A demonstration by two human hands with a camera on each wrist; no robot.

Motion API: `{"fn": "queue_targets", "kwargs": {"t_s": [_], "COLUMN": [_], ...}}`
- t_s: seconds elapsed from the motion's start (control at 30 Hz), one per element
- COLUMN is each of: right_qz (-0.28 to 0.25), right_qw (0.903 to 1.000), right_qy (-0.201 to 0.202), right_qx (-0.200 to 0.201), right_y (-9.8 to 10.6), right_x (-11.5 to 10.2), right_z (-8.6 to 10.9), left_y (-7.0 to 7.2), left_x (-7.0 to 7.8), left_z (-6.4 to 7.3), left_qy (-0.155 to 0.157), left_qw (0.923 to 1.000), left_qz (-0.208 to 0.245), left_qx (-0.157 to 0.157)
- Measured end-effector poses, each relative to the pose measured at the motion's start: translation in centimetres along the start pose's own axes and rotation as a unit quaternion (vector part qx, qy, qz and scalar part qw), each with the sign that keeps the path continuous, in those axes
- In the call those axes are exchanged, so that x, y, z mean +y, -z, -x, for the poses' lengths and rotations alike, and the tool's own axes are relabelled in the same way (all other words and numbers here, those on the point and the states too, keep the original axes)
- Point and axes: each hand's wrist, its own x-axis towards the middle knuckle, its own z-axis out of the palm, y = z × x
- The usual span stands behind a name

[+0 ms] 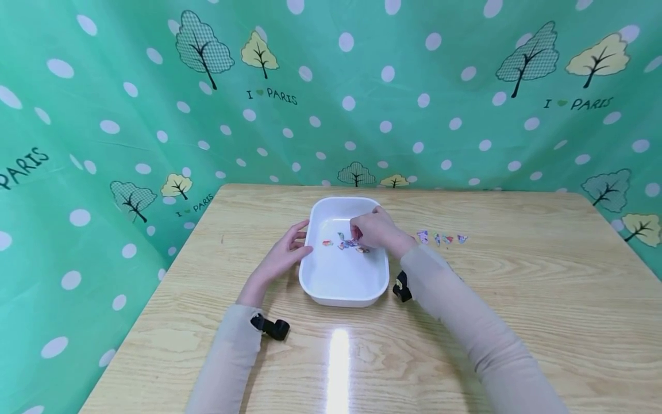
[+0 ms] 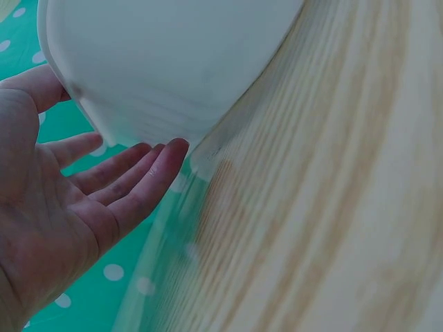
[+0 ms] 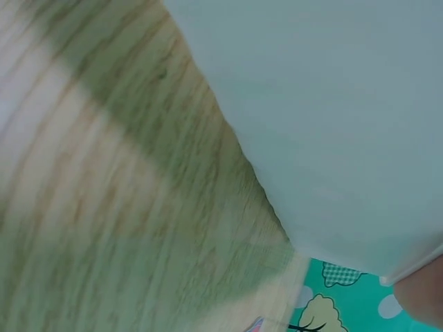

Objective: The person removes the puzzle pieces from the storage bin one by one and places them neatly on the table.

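Note:
A white rectangular basin (image 1: pixel 341 282) rests on the wooden table, with several small colourful sticker-like pieces (image 1: pixel 343 244) lying on its floor. My left hand (image 1: pixel 281 253) is at the basin's left side, thumb at the rim and loosely spread fingers along the outer wall. In the left wrist view the fingers of that hand (image 2: pixel 90 180) look relaxed against the basin (image 2: pixel 166 69). My right hand (image 1: pixel 374 230) reaches over the right rim, its bent fingers pointing down among the pieces. Its fingertips are hidden, so I cannot tell whether they pinch one.
A row of several similar colourful pieces (image 1: pixel 442 237) lies on the table (image 1: pixel 517 287) right of the basin. A green dotted cloth (image 1: pixel 362 115) with trees hangs behind and to the left. The right wrist view shows mostly the basin's outer wall (image 3: pixel 318 124).

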Motion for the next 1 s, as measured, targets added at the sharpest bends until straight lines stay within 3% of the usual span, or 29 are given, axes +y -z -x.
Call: {"fn": "queue_targets", "kwargs": {"t_s": [0.43, 0.6, 1.0], "right_qz": [-0.099, -0.153, -0.18], "right_qw": [0.9918, 0.9848, 0.9717], "right_qy": [0.007, -0.002, -0.018], "right_qx": [0.08, 0.082, 0.152], "right_y": [0.4, 1.2, 3.2], "right_x": [0.2, 0.6, 2.8], "right_z": [0.7, 1.3, 3.4], "left_y": [-0.1, -0.1, -0.1], "left_x": [-0.1, -0.1, -0.1], "left_z": [-0.2, -0.2, 0.0], "left_qy": [0.002, 0.004, 0.003], "left_qw": [1.0, 0.9999, 0.9999], "left_qz": [0.002, 0.011, 0.017], "left_qx": [0.0, 0.001, -0.001]}}
